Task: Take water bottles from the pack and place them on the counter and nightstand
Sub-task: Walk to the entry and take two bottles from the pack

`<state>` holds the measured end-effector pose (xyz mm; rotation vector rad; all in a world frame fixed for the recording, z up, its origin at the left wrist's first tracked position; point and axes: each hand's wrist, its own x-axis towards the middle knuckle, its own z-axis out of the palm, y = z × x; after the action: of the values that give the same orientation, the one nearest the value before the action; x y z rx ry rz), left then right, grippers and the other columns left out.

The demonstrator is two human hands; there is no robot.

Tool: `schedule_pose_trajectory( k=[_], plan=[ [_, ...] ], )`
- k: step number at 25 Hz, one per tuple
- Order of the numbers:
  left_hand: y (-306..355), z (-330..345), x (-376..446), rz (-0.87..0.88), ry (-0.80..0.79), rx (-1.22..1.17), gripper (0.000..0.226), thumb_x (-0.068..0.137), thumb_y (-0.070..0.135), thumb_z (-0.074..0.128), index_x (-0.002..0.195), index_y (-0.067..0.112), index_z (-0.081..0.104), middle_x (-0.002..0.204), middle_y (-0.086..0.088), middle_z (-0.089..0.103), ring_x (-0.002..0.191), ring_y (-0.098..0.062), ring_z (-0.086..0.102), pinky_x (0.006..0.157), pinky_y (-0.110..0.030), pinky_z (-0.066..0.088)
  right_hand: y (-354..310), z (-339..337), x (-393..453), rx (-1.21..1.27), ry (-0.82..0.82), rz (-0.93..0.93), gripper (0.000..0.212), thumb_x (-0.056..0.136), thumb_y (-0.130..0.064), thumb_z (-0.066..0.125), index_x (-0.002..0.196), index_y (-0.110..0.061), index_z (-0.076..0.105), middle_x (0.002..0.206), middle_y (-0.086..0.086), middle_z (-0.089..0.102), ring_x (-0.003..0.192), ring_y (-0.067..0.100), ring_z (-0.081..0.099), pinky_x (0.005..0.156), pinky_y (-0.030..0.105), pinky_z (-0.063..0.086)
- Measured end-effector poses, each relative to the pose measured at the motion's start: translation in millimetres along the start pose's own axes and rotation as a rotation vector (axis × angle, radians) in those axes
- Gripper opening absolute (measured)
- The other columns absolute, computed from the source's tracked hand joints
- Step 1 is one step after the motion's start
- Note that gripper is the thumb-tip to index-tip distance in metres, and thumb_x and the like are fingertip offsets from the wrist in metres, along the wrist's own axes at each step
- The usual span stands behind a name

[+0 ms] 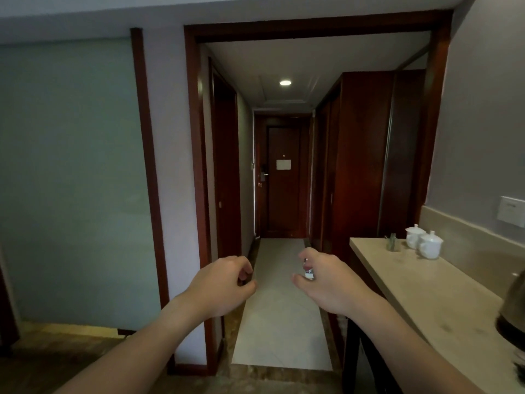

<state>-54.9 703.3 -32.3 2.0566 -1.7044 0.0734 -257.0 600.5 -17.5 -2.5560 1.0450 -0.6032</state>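
Ahead, both hands raised before a dark wood doorway [193,137] onto a hallway; left hand [224,285] loosely curled, fingers bent inward, holding nothing visible; right hand [326,282] curled around a small object [308,273] with white and red on it, too hidden to name; no bottle pack in view; counter [420,282] at right carrying two white lidded cups [424,243], a small glass [393,243], a dark kettle [512,314] at the edge

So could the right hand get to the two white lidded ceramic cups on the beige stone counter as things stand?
Probably yes: the right hand faces bare counter before the cups, though it seems to hold something small.
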Motion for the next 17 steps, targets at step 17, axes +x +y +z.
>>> schedule_pose_trajectory(
  k=[17],
  plan=[
    [-166, 127, 493, 0.052, -0.007, -0.121, 0.038, 0.09, 0.047, 0.06, 0.122, 0.026, 0.062, 0.108, 0.01, 0.067, 0.098, -0.01, 0.063, 0.09, -0.037, 0.056, 159, 63, 472, -0.065, 0.007, 0.126, 0.059, 0.092, -0.052, 0.057, 0.144, -0.026, 0.043, 0.131, -0.001, 0.063, 0.112, 0.02, 0.063, 0.093, 0.038, 0.055]
  ],
)
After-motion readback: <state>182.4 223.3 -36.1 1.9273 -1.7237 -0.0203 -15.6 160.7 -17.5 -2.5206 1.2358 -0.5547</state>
